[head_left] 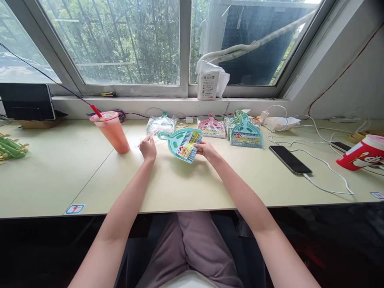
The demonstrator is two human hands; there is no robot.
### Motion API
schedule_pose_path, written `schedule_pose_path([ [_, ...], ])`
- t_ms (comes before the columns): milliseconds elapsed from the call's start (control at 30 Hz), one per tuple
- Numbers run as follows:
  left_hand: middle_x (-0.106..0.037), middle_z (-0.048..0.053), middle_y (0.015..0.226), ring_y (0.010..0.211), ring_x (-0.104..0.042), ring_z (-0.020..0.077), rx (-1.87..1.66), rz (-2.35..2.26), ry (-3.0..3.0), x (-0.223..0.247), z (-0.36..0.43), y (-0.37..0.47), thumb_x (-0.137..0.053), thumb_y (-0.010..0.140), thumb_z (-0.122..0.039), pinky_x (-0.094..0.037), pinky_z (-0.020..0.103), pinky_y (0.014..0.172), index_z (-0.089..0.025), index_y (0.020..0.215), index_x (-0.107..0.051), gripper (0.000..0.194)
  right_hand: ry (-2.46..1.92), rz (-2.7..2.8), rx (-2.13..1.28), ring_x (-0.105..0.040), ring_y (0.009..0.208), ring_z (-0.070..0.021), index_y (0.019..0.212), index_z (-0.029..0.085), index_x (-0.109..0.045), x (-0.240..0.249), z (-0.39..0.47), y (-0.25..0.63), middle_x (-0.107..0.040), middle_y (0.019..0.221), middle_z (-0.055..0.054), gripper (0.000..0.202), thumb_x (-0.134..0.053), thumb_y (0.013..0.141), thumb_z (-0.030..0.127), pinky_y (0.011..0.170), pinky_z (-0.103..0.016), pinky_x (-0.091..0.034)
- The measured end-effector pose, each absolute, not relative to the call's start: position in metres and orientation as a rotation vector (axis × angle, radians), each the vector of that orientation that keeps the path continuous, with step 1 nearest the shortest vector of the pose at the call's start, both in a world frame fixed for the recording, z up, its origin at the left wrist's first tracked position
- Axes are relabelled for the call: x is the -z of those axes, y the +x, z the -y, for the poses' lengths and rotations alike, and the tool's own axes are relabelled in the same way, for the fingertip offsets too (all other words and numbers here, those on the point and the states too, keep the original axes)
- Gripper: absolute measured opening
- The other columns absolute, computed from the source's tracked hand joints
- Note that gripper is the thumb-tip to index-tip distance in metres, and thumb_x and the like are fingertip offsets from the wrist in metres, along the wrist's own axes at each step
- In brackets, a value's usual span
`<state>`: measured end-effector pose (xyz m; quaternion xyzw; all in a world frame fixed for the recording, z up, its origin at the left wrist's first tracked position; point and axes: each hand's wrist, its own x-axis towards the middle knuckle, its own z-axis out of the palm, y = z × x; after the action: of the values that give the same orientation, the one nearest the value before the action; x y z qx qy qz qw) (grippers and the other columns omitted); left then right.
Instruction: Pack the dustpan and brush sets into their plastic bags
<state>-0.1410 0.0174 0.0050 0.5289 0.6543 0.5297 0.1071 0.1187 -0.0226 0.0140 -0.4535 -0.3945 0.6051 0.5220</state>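
Observation:
My right hand pinches the right edge of a teal dustpan-and-brush set with a yellow-green label, tilted above the table, its handle pointing left. My left hand is closed just left of the set, near its handle; something clear and thin seems to be at its fingertips, too faint to make out. Behind it a teal set in clear wrap lies near the wall. A pink wrapped set lies behind my right hand, and a stack of teal and green sets is to its right.
An orange drink cup with a red straw stands left of my left hand. On the right lie a black phone with a white cable and a red cup. A tablet and green bundles are at the far left.

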Motion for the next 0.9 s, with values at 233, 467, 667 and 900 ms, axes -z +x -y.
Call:
schedule_pose_path([
  [233,-0.065,0.011,0.128,0.127,-0.049,0.0306,-1.617,-1.973,1.779,-0.002,-0.015,-0.127,-0.047,0.095,-0.024,-0.011,0.064,0.117,-0.024,0.124,-0.067,0.035,-1.103,0.718,-1.258,-0.068,0.063,-0.0128,0.082,0.014,-0.064,-0.014,0.030,0.113,-0.073,0.075,-0.003,0.010,-0.059,0.086,0.006,0.074,-0.030,-0.061],
  [467,-0.061,0.012,0.132,0.130,-0.047,0.0273,-1.659,-1.629,2.038,0.001,-0.012,-0.115,-0.044,0.097,-0.029,-0.031,0.049,0.114,-0.022,0.129,-0.065,0.038,-1.039,0.870,-1.365,-0.070,0.068,-0.0138,0.086,0.014,-0.065,-0.013,0.034,0.103,-0.074,0.080,-0.004,0.009,-0.063,0.083,0.006,0.075,-0.032,-0.062],
  [667,-0.045,0.005,0.150,0.144,-0.029,0.0269,-1.607,-1.354,2.118,-0.005,0.006,-0.096,-0.053,0.094,-0.045,-0.022,0.046,0.120,-0.029,0.124,-0.066,0.037,-0.983,0.812,-1.304,-0.071,0.070,-0.0153,0.084,0.016,-0.064,-0.003,0.033,0.093,-0.074,0.082,-0.003,0.009,-0.070,0.080,0.010,0.084,-0.038,-0.062],
  [900,-0.035,0.011,0.156,0.147,-0.030,0.0281,-1.663,-0.957,1.086,-0.014,0.005,-0.097,-0.049,0.087,-0.069,-0.035,0.045,0.115,-0.026,0.148,-0.035,0.076,-0.890,0.788,-1.293,-0.072,0.076,-0.0167,0.085,0.015,-0.065,0.000,0.030,0.095,-0.075,0.085,-0.005,0.008,-0.071,0.080,0.013,0.086,-0.038,-0.061],
])
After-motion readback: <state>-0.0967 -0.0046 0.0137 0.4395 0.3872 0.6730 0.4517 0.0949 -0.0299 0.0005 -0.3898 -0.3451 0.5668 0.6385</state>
